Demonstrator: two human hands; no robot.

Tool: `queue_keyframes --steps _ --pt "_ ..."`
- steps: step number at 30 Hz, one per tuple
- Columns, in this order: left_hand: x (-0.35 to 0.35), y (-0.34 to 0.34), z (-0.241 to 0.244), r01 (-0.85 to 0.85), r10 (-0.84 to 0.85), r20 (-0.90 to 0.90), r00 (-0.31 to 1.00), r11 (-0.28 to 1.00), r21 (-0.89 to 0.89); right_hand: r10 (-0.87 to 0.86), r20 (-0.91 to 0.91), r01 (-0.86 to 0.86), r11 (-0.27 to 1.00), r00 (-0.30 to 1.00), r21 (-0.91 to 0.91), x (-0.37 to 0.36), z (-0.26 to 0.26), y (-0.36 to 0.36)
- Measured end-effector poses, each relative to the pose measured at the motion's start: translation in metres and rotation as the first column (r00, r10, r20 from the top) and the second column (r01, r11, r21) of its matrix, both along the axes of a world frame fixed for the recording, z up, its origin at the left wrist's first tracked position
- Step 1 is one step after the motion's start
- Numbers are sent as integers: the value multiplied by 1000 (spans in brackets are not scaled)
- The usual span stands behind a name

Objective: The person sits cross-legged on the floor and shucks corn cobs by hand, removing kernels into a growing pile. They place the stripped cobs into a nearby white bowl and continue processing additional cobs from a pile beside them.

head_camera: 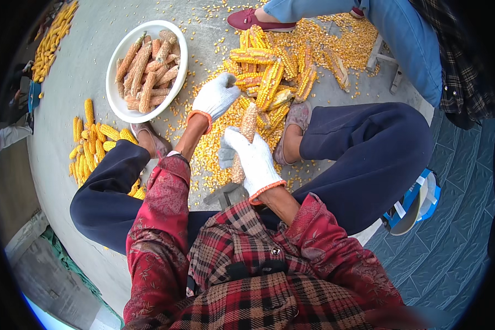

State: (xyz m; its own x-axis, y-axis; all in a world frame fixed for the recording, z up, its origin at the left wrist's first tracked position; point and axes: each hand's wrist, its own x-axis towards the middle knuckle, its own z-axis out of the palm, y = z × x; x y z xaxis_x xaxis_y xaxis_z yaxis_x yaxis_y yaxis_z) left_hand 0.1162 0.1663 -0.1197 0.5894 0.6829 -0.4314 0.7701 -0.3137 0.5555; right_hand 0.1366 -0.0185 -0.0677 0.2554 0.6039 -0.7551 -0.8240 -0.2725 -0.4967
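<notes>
My right hand (255,163), in a white knit glove with an orange cuff, grips a corn cob stripped of its kernels (248,119). The cob stands out above the thumb and below the fist. My left hand (216,97), gloved the same way, hovers beside a heap of partly shelled corn ears (270,80). Its fingers are curled, and whether anything lies inside them is hidden. Loose yellow kernels (212,159) cover the floor beneath both hands. To the left, a white basin (184,68) holds many bare cobs (138,70).
Full yellow ears (88,144) lie by my left knee; another pile (53,41) is at the far left. A co-worker's leg (412,45) and red shoe (258,20) border more kernels (359,35) beside a wooden stool (383,57). A blue-and-white object (420,202) sits at right.
</notes>
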Motion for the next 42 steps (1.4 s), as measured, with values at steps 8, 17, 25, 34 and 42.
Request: queue_keyframes --steps 8,17,25,34,42 --pt "100 20 -10 468 -502 -145 852 608 641 -48 -41 43 991 998 -123 4 3 3" --pt "99 35 7 422 -333 -260 906 675 605 -102 60 107 990 993 -95 2 -2 7" --pt "-40 15 99 -369 349 268 898 929 28 -255 -219 259 966 942 -9 17 10 18" --pt "-147 -121 142 -514 757 402 516 649 -561 -158 -234 229 921 959 316 21 9 22" --pt "-158 -141 142 -287 355 142 924 890 -355 -28 29 13 902 999 431 15 -4 18"
